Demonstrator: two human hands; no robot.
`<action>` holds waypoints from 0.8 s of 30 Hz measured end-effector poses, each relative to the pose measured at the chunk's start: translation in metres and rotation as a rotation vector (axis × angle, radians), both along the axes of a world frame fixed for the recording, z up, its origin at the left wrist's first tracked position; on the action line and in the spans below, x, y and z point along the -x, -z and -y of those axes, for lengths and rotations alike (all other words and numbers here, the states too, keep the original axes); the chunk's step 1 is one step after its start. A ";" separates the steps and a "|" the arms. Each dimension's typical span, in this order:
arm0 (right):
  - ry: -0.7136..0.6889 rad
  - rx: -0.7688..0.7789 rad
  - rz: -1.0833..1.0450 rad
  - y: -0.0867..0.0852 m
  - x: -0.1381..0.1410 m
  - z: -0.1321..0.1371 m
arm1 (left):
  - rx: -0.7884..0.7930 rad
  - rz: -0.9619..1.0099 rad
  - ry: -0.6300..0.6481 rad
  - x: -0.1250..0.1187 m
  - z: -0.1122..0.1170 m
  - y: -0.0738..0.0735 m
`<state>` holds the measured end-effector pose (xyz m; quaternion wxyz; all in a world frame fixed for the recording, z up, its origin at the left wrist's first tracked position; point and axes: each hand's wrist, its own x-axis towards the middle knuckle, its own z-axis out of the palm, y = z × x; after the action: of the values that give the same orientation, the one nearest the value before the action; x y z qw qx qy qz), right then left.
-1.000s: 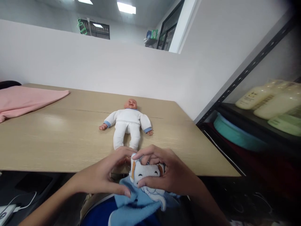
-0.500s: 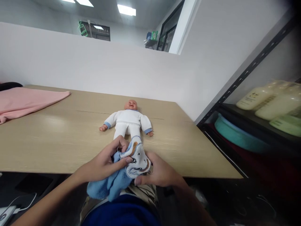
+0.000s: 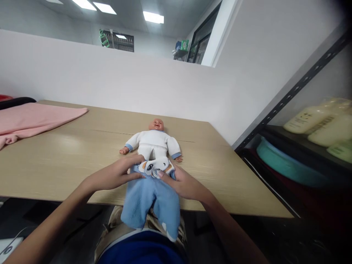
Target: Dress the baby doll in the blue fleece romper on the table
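Note:
A doll [image 3: 153,139] in a white top with blue cuffs and white trousers lies face up on the table, its feet toward me. Over its lower legs is a pair of light blue fleece pants [image 3: 154,192] with a white animal face at the top, both pant legs hanging past the near table edge. My left hand [image 3: 123,173] grips the top left side of the pants, fingertips partly hidden behind the cloth. On the opposite side, my right hand [image 3: 184,179] pinches the top with its thumb on the face patch. The doll's feet are hidden.
A wooden table [image 3: 68,165] meets a low white wall behind. At left lies a pink cloth [image 3: 41,119]. On the right, a metal shelf [image 3: 291,88] holds cream-coloured bottles [image 3: 305,119] above a teal basin [image 3: 286,163].
The bunched pants have been spread out, and their legs now hang apart toward me. My hands moved slightly up toward the doll, and the face patch is folded down.

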<state>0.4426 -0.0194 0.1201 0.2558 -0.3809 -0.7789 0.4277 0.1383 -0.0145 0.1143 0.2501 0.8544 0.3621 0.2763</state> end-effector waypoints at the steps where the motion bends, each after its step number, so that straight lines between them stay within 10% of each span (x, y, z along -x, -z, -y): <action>1: -0.095 0.001 0.028 -0.003 0.002 -0.003 | 0.062 0.047 0.014 -0.003 0.000 0.004; 4: -0.322 0.036 0.112 -0.005 0.005 -0.012 | 0.240 0.200 0.023 -0.012 0.001 0.015; 9: -0.304 0.103 0.034 0.007 0.005 -0.015 | 0.448 0.330 0.004 -0.011 0.001 0.028; 16: -0.283 0.309 -0.098 0.025 0.007 -0.013 | 0.790 0.291 0.448 0.016 -0.002 0.045; 24: -0.726 0.535 -0.080 0.008 0.024 -0.004 | 0.775 0.471 0.217 0.004 0.012 0.066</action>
<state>0.4187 -0.0159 0.1122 0.0117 -0.1191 -0.7137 0.6902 0.1341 -0.0261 0.0488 0.6539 0.6449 0.2803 0.2792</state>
